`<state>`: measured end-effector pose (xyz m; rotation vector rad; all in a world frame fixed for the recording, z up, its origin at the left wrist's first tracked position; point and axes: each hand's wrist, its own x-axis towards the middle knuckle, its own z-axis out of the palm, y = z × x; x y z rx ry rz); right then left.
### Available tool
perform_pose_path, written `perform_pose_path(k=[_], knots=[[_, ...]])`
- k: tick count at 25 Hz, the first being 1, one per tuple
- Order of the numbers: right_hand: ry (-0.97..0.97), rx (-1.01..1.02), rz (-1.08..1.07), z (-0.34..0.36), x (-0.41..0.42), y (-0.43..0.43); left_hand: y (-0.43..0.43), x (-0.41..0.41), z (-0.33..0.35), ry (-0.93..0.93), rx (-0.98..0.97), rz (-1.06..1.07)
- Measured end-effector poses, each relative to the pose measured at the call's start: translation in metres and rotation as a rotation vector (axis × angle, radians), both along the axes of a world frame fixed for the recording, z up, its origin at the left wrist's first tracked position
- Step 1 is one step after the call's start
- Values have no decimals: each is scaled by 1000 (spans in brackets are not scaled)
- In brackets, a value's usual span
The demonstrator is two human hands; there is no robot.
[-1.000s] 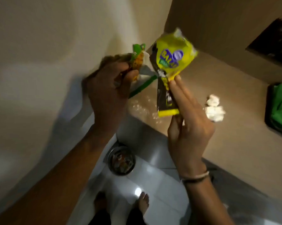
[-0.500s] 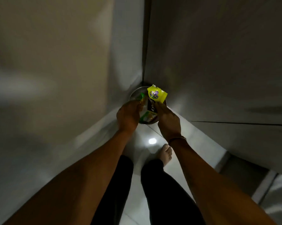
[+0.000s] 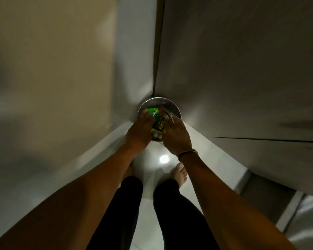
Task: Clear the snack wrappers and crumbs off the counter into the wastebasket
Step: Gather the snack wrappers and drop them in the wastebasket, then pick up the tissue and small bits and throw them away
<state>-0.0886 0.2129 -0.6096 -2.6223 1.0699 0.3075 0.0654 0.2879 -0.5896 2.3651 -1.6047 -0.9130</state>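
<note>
A round metal wastebasket stands on the floor in the corner between two walls. Both my arms reach down to it. My left hand hovers over its left rim, fingers stretched out, fingertips by a green wrapper lying in the basket. Over the right rim, my right hand has its fingers spread with nothing in them. A heap of yellow, green and dark wrappers fills the basket between the two hands. The counter is out of view.
Pale walls close in on the left and right of the basket. The glossy tiled floor shows a lamp reflection. My bare feet and dark trouser legs stand just behind the basket. A dark baseboard strip runs at right.
A second ago both hands held wrappers up at the counter. Since then I bent down to the basket; the yellow wrapper has left my right hand and both hands have spread.
</note>
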Motion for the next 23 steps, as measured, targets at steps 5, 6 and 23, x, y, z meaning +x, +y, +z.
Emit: perform_pose_path(k=[5,6,23], knots=[[-295,12,-297,192,-12,34,32,-27,151,-93,-299,-27],[-342,-32,-342,232,-15,33,25,-32,192,-102,-352,-39],[-507,-466,-662,560,-106,-168,-227,-89,530,-68,-718,-329]])
